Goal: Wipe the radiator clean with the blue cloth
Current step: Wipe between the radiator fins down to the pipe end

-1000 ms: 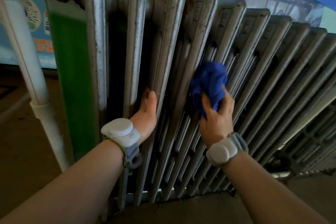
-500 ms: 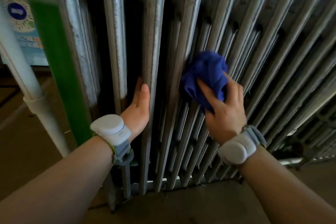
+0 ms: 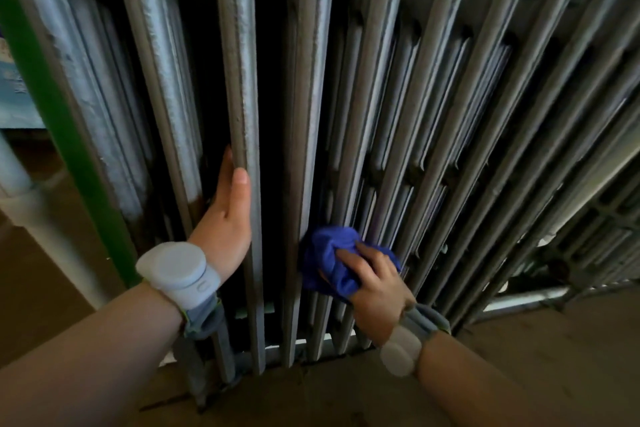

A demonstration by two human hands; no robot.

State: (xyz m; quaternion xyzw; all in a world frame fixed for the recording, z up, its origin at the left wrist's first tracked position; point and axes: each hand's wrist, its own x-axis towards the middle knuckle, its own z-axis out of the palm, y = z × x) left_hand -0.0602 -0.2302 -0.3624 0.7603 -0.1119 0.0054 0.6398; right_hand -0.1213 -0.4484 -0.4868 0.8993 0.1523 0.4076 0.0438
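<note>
My right hand (image 3: 375, 282) has its fingers curled into the bunched blue cloth (image 3: 330, 258), pressing it low against the radiator (image 3: 433, 107) fins. My left hand (image 3: 227, 218) lies fairly straight beside a fin, thumb on its front edge; the other fingers are hidden in the dark gap. Left of that hand stand a green strip (image 3: 65, 135) and a white pipe (image 3: 41, 215).

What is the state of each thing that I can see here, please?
blue cloth: bunched, pressed low on the radiator.
right hand: grips the cloth.
left hand: open, rests on a radiator column.
radiator: upright on the floor, its paint rough.
</note>
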